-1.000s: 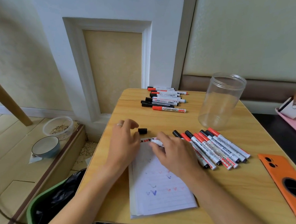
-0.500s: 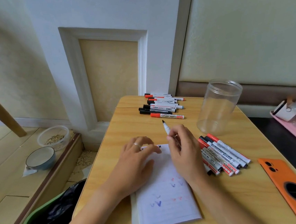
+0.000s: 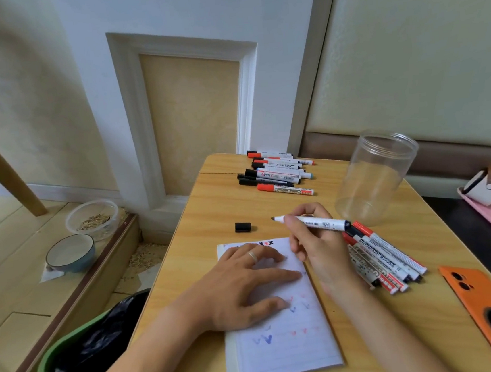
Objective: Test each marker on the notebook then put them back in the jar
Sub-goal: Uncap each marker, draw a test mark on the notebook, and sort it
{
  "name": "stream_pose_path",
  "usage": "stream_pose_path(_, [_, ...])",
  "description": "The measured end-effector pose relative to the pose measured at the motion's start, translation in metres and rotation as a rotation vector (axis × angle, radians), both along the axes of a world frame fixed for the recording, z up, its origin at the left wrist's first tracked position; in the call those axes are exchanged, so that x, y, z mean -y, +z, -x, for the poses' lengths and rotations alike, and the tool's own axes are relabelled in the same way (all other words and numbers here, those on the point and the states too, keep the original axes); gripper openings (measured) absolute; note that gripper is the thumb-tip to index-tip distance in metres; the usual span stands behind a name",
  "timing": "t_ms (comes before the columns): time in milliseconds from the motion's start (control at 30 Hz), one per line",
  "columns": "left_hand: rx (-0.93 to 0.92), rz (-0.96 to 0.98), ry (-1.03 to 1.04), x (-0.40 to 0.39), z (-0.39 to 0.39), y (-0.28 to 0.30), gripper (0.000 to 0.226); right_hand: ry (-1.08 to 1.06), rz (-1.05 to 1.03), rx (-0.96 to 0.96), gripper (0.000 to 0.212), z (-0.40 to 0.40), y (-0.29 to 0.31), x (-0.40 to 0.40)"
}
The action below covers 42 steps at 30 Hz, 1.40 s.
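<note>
The uncapped whiteboard marker (image 3: 310,222) sits pinched in the right hand (image 3: 319,247), tip off the page, above the notebook's (image 3: 286,346) far edge; its black cap (image 3: 243,227) lies on the counter (image 3: 211,213) just beyond; the left hand (image 3: 242,288) presses flat on the scribbled page; the clear jar (image 3: 375,177), far right, holds nothing, so every marker remains to be jarred, by my reckoning.

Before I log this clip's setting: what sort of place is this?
Probably a home room: a small wooden table by a panelled wall, feed bowls on the floor, and a lined bin beside it.
</note>
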<state>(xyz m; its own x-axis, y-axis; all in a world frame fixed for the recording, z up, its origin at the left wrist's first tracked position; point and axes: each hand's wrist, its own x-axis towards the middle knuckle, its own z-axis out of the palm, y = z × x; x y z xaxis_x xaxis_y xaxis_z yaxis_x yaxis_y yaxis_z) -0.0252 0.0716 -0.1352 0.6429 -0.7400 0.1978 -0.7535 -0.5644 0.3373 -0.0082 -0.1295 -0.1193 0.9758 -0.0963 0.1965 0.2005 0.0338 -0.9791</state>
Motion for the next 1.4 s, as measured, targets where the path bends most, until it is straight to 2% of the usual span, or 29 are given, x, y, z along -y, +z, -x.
stream_pose_path(167, [-0.018,0.008,-0.004,-0.001,0.0,0.0,0.049,-0.009,0.128,-0.074,0.007,-0.004,-0.001,-0.002])
stream_pose_path(433, [0.005,-0.041,0.022,0.001,0.002,-0.004,0.05,-0.115,0.392,-0.13,0.022,-0.012,-0.006,0.0])
stream_pose_path(667, [0.008,-0.086,0.012,-0.001,0.003,-0.003,0.053,-0.134,0.443,-0.119,0.019,-0.011,-0.007,-0.001])
stream_pose_path(1100, [0.012,-0.039,0.024,0.001,0.003,-0.003,0.05,-0.127,0.511,-0.101,0.021,-0.01,-0.006,-0.003])
stream_pose_path(1400, [-0.003,-0.034,0.028,0.001,0.002,-0.003,0.049,-0.165,0.459,-0.128,0.019,-0.01,-0.007,-0.003])
